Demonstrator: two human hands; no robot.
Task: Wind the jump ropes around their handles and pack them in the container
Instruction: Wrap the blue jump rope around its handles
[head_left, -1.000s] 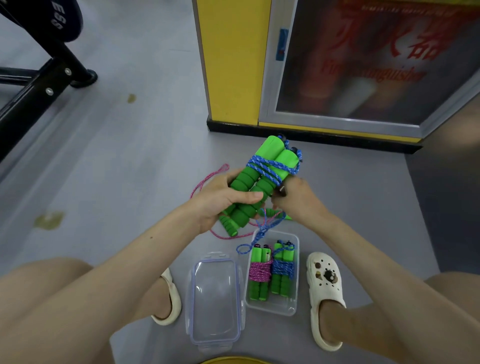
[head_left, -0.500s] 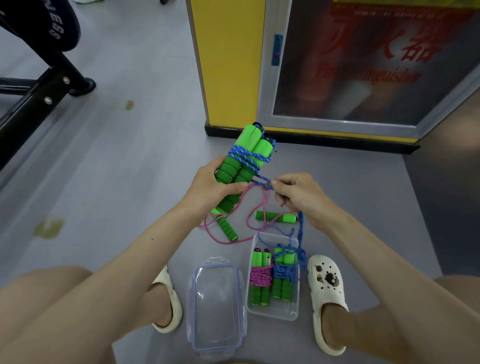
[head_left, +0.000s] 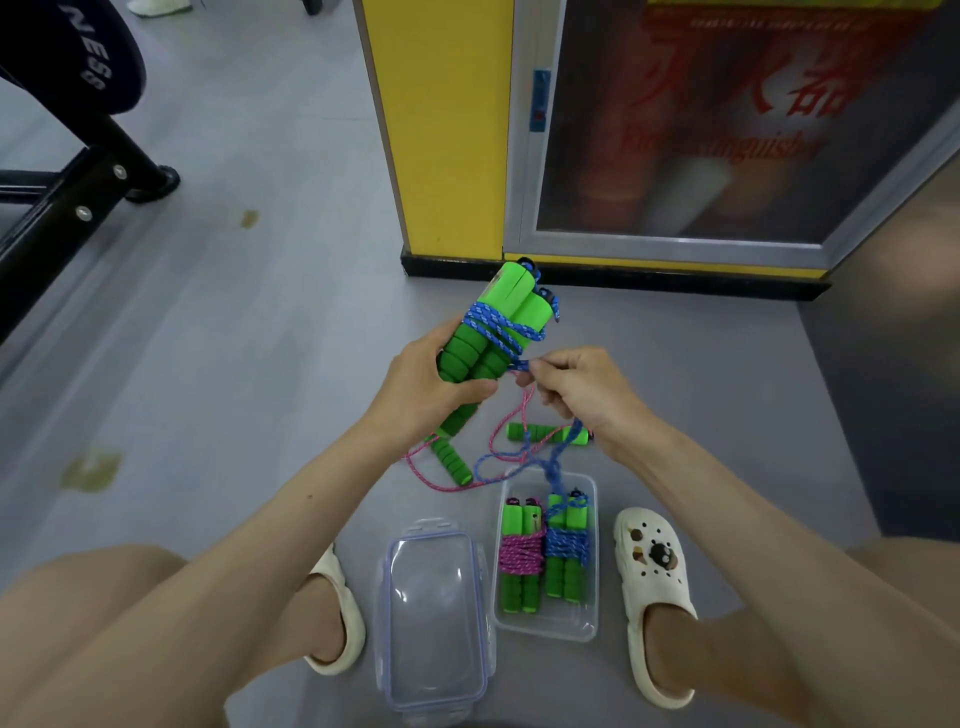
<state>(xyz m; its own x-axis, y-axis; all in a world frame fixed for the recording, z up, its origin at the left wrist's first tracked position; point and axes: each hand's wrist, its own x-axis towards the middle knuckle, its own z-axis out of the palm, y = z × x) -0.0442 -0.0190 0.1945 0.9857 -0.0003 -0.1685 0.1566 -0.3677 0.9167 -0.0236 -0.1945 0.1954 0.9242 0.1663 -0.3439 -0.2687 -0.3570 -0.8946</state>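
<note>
Jump ropes, L to R: lid (head_left: 434, 618) on floor; L hand (head_left: 423, 382) clamped on green handle pair (head_left: 491, 338), raised; R hand (head_left: 582, 387) pinching blue cord (head_left: 501, 330); container (head_left: 589, 621) w/ two wound sets. Keep cord taut, lay turns side by side. Vs 0.5 s ago: R hand closer to handles, less slack.

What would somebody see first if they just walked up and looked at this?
Probably the bright green handles held up in the middle by the left hand, with blue rope wound around them while the right hand pinches the loose end. Next, lower down between the feet, the clear container with two wound ropes inside, one pink and one blue, and its lid lying on the floor beside it.
</note>
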